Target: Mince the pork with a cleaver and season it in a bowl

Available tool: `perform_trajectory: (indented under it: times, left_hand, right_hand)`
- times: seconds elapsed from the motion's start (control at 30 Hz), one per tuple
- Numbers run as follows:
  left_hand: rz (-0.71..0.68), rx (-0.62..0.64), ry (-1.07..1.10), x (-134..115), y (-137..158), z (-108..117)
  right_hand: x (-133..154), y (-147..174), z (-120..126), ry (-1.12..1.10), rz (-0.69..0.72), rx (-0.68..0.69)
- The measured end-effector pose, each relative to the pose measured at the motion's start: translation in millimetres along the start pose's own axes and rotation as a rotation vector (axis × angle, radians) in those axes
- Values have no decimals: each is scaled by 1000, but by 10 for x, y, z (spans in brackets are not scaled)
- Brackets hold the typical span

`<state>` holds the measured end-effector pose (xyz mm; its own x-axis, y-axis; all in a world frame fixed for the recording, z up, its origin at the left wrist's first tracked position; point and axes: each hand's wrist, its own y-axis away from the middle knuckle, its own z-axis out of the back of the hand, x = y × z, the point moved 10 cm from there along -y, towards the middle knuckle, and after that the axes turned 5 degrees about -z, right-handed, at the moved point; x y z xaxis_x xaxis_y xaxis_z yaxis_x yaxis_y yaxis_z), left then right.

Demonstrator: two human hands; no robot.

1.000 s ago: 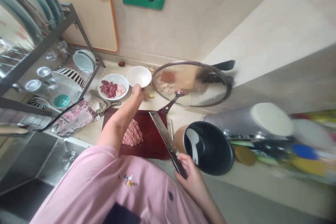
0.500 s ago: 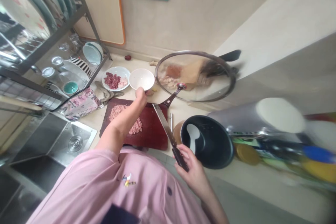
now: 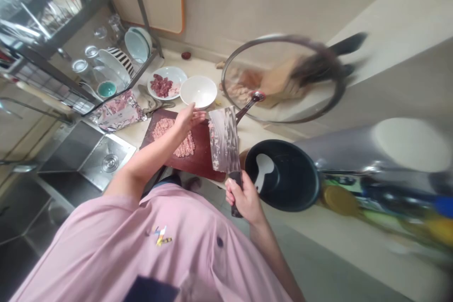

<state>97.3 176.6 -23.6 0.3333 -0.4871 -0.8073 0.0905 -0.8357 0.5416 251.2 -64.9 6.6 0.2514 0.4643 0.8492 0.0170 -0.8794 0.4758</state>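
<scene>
My right hand (image 3: 244, 196) grips the dark handle of a cleaver (image 3: 223, 139). Its broad blade is turned flat toward me, smeared with bits of meat, over the right end of a dark red cutting board (image 3: 203, 160). Just in front of the white bowl (image 3: 198, 92), my left hand (image 3: 189, 119) has its fingers stretched out and holds nothing. The bowl looks empty. Minced meat (image 3: 184, 146) lies spread on the board, partly hidden by my left forearm. Left of the bowl is a plate (image 3: 179, 75) with dark red meat pieces (image 3: 162, 86) and some pale ones.
A large glass lid (image 3: 279, 108) stands behind the board. To the right is a dark pot (image 3: 290, 174) with a white spoon (image 3: 264, 167) in it. Jars blur beyond. At left are a dish rack (image 3: 141, 4), a patterned packet (image 3: 118, 111) and a steel sink (image 3: 122, 148).
My left hand has let go of the bowl and drawn back toward me, its fingers now spread. My right hand has turned the cleaver from edge-on to flat. The camera view has shifted.
</scene>
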Motion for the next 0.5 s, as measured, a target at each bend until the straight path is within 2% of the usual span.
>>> perform_trajectory:
  times: [0.03, 0.07, 0.13, 0.2, 0.27, 0.33, 0.4, 0.5]
  left_hand:
    - [-128, 83, -106, -136, 131, 102]
    - [-294, 104, -214, -287, 283, 275]
    - [-628, 55, -446, -515, 615, 692]
    - [-836, -34, -689, -536, 841, 1081]
    - [-922, -123, -868, -430, 893, 1375]
    - [-934, -172, -965, -290, 826, 1533]
    - [-924, -190, -990, -185, 737, 1576]
    - [-928, -174, -973, -114, 674, 1515]
  right_hand:
    - [-123, -17, -31, -19, -36, 26]
    - [-256, -21, -54, -35, -80, 47]
    - [-523, 10, -60, -71, -173, 61]
    - [-752, 67, -11, -102, -242, 27]
    - [-936, 124, 45, -123, -289, -24]
    - [-1072, 153, 54, -140, -315, -66]
    - [-1165, 133, -26, -161, -325, -81]
    - [-1243, 24, -284, -198, -328, -55]
